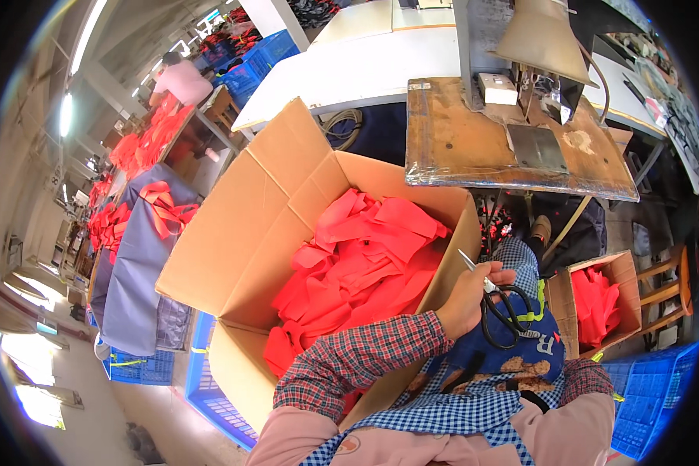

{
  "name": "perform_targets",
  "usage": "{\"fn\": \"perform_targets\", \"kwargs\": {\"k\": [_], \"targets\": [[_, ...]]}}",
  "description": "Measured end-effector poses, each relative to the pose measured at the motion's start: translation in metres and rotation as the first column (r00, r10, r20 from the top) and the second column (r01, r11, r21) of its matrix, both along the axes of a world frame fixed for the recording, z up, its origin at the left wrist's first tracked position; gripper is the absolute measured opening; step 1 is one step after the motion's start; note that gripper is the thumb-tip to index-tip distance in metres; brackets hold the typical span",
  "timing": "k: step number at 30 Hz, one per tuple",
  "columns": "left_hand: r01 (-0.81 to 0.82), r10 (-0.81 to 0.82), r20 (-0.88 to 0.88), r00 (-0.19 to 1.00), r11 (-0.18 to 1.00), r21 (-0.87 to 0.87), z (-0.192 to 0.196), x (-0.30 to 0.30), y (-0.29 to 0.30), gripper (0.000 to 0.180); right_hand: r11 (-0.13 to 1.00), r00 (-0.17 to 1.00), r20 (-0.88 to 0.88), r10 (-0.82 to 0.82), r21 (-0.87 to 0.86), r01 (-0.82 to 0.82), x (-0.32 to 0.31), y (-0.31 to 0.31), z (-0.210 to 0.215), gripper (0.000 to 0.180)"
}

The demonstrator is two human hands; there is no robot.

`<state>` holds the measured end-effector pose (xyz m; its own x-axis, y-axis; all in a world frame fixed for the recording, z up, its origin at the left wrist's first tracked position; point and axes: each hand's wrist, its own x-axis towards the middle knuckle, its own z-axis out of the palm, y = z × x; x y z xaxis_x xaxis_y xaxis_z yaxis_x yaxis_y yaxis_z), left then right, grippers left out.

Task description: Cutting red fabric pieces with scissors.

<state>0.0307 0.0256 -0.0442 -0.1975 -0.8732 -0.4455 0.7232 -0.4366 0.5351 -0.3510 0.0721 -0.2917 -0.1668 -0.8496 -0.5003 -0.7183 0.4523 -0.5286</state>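
Observation:
My left hand [467, 299] is closed on a pair of scissors [488, 285], gripping them around the blades. The pointed tip sticks up past my fingers, and the black looped handles hang down over my lap. My left arm, in a checked sleeve [365, 353], reaches across a big open cardboard box [245, 225]. Inside the box lies a heap of red fabric pieces [357, 264]. Of my right arm only the checked cuff [586, 378] shows at the lower right; the right hand itself is out of sight. A blue apron [512, 365] with checked trim covers my lap.
A sewing machine on a worn wooden table [474, 147] stands ahead to the right. A smaller carton [629, 291] of red pieces and a blue crate [652, 396] are at my right. Another blue crate [202, 373] sits left. Farther back, a person [182, 78] works.

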Motion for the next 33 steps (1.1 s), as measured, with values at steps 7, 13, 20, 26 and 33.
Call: {"fn": "perform_targets", "kwargs": {"k": [7, 13, 20, 26, 33], "targets": [[-0.008, 0.008, -0.004, 1.0, 1.0, -0.016, 0.004, 0.002, -0.004, 0.031, 0.999, 0.999, 0.005, 0.039, 0.019, -0.039, 0.009, -0.009, -0.001, 0.023], [-0.043, 0.041, -0.026, 0.999, 0.998, -0.056, 0.006, 0.005, -0.009, 0.032, 0.997, 0.997, 0.011, 0.07, 0.021, -0.07, 0.014, -0.013, -0.003, 0.024], [-0.068, 0.068, -0.001, 0.998, 0.997, -0.033, 0.003, 0.008, -0.01, 0.031, 0.993, 0.994, 0.021, 0.111, 0.037, -0.112, 0.021, -0.02, -0.006, 0.025], [-0.121, 0.12, -0.025, 0.992, 0.993, -0.02, 0.003, 0.01, -0.013, 0.03, 0.987, 0.989, 0.033, 0.146, 0.063, -0.148, 0.024, -0.023, -0.009, 0.026], [-0.089, 0.096, 0.08, 0.992, 0.993, -0.08, -0.005, 0.013, -0.015, 0.026, 0.961, 0.961, 0.044, 0.271, 0.045, -0.273, 0.045, -0.023, 0.0, 0.028]]}}
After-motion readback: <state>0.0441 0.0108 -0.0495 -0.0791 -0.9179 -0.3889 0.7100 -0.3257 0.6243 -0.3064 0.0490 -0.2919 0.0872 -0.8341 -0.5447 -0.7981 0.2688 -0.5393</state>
